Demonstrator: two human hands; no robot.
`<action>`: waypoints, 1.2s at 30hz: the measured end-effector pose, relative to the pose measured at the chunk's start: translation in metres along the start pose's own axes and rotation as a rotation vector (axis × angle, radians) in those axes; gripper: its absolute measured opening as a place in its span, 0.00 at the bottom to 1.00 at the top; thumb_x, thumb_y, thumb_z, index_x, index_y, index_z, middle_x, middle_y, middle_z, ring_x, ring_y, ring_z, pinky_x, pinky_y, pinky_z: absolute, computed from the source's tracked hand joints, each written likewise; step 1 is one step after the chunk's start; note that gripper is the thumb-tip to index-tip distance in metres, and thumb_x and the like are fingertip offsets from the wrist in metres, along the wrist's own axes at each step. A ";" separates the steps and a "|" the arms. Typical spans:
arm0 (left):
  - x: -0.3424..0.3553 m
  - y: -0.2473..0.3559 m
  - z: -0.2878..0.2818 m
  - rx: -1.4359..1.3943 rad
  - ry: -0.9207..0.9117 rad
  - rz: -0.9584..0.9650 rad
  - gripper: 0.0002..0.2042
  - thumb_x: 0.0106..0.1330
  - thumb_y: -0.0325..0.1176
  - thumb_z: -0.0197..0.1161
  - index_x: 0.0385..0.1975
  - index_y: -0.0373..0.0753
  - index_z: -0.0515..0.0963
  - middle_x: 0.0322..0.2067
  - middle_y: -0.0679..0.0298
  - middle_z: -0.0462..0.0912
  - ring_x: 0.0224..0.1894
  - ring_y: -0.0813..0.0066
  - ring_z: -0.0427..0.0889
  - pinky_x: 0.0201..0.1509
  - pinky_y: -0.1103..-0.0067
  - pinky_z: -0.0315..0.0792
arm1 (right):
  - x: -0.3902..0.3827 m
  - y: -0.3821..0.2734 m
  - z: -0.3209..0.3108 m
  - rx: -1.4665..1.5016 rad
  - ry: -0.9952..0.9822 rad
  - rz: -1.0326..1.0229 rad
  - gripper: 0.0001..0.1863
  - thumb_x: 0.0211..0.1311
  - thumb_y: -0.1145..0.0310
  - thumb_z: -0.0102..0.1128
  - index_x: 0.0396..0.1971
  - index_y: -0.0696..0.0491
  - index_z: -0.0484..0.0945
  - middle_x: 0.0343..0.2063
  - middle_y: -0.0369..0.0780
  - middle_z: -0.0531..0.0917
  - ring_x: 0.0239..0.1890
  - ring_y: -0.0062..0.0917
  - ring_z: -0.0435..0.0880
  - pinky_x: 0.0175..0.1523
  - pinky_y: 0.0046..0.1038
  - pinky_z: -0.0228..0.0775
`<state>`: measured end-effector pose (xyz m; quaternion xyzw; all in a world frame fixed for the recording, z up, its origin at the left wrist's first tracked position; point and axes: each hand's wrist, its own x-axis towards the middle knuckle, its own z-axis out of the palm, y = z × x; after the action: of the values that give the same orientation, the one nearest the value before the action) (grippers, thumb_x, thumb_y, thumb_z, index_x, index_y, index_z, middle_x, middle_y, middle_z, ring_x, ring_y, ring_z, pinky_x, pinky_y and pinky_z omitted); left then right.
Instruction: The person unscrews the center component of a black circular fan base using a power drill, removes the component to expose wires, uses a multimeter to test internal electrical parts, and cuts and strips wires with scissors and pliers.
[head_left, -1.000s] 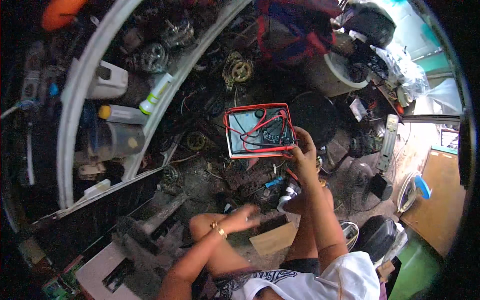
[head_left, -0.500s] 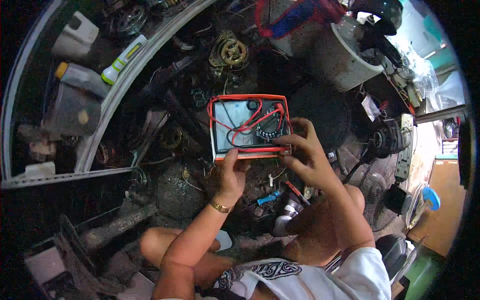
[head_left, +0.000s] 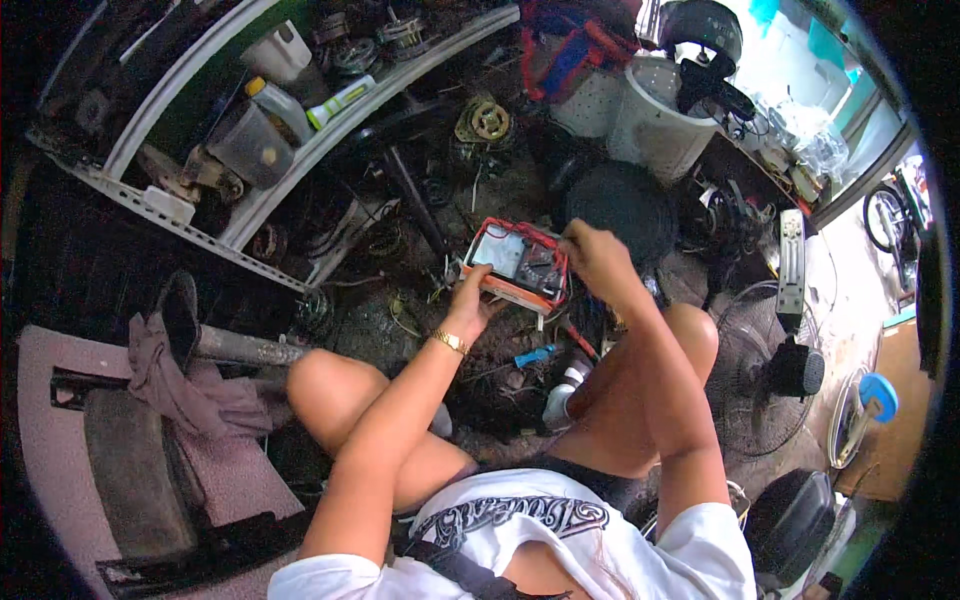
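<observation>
A shallow orange-red open box (head_left: 528, 298) is held over the floor in front of me, tilted. Inside it lie a dark multimeter (head_left: 543, 268) with a dial and a pale sheet or panel (head_left: 497, 250). My left hand (head_left: 472, 303) is closed on the box's near left side, thumb over the rim and fingers underneath. At the box's right edge, my right hand (head_left: 600, 262) is pinched on the test leads; the red test lead (head_left: 535, 236) runs along the far side up to its fingers. The lead ends are hidden by that hand.
A metal shelf (head_left: 270, 205) with a flashlight (head_left: 340, 102) and containers stands at the left. A white perforated basket (head_left: 655, 125) is at the back right, beside a dark round base (head_left: 620, 215). A fan (head_left: 755, 370) lies right. A blue-handled tool (head_left: 535, 355) lies near my legs.
The view has shifted, and the box now looks farther off and turned. My right hand has gone from the near right corner to the right edge, and the leads have been drawn toward it.
</observation>
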<state>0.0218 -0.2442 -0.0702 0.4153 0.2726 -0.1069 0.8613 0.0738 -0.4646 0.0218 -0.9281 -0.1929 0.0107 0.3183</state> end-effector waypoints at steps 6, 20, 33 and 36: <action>0.045 -0.085 -0.091 0.204 0.052 -0.037 0.15 0.56 0.44 0.60 0.39 0.46 0.70 0.39 0.63 0.73 0.48 0.66 0.72 0.44 0.67 0.72 | -0.005 0.016 -0.008 0.936 -0.076 0.281 0.10 0.63 0.67 0.52 0.42 0.51 0.74 0.20 0.32 0.74 0.18 0.18 0.71 0.23 0.22 0.66; 0.077 -0.118 -0.183 0.311 0.138 -0.447 0.11 0.51 0.35 0.54 0.33 0.40 0.72 0.31 0.61 0.78 0.33 0.62 0.79 0.37 0.61 0.76 | 0.011 0.008 -0.006 1.222 -0.180 0.026 0.34 0.45 0.82 0.59 0.58 0.60 0.64 0.43 0.38 0.77 0.45 0.24 0.78 0.55 0.27 0.68; 0.072 -0.097 -0.250 0.825 -0.010 -0.454 0.10 0.43 0.30 0.54 0.29 0.43 0.70 0.21 0.64 0.69 0.21 0.69 0.72 0.18 0.71 0.70 | 0.034 0.032 0.052 0.036 0.388 -0.224 0.09 0.57 0.68 0.58 0.32 0.58 0.74 0.27 0.43 0.76 0.30 0.40 0.74 0.39 0.29 0.67; 0.071 -0.111 -0.223 0.870 0.021 -0.551 0.09 0.43 0.30 0.52 0.28 0.41 0.69 0.21 0.63 0.69 0.20 0.67 0.72 0.21 0.68 0.73 | 0.029 0.072 0.096 0.438 0.327 -0.026 0.10 0.64 0.65 0.52 0.31 0.57 0.72 0.20 0.36 0.73 0.25 0.27 0.73 0.33 0.25 0.65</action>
<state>-0.0496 -0.1392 -0.2954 0.6490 0.3109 -0.4290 0.5461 0.1123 -0.4496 -0.0946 -0.8239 -0.1440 -0.1020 0.5385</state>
